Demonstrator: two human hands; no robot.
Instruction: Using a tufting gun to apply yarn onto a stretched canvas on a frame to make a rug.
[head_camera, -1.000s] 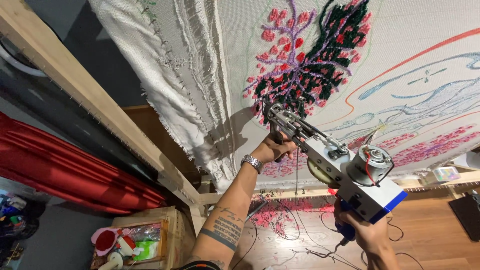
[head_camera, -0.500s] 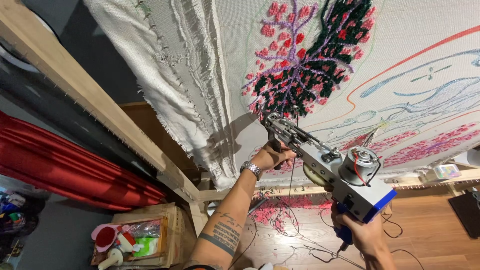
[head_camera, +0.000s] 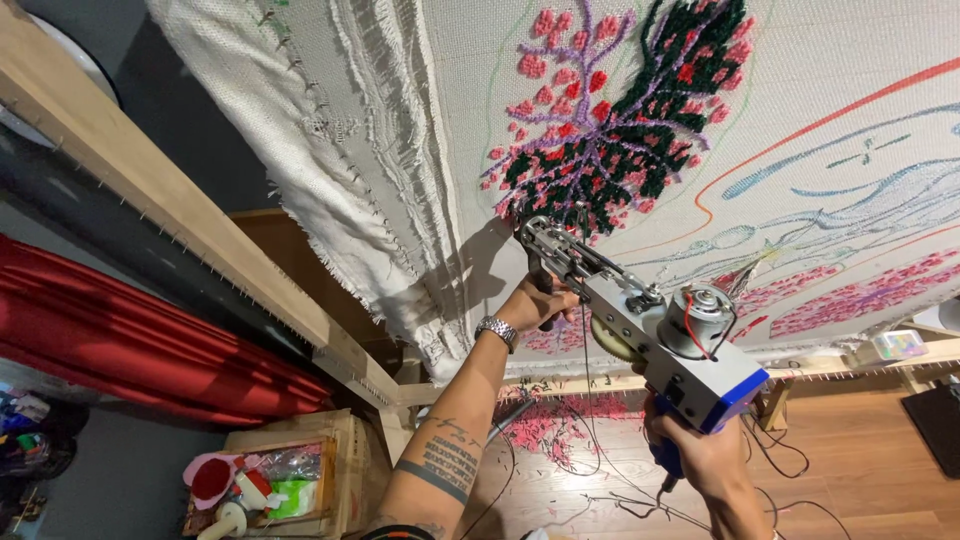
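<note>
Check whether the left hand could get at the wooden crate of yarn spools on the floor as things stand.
Probably not without letting go: the left hand grips the tufting gun's front handle up at the cloth, and the wooden crate sits far below, though nothing blocks the way.

The tufting gun (head_camera: 640, 330) has a matt grey metal body, a bare shiny metal front frame and motor can, and a glossy blue plastic rear and grip. The backing cloth (head_camera: 800, 60) is coarse, matt, off-white weave with frayed edges; its tufted patches (head_camera: 620, 140) look fuzzy, of pink, red and dark yarn. The frame (head_camera: 180, 220) is pale raw wood. The wristwatch (head_camera: 497, 330) is polished metal. The floor (head_camera: 860, 460) is smooth, slightly glossy wood.
</note>
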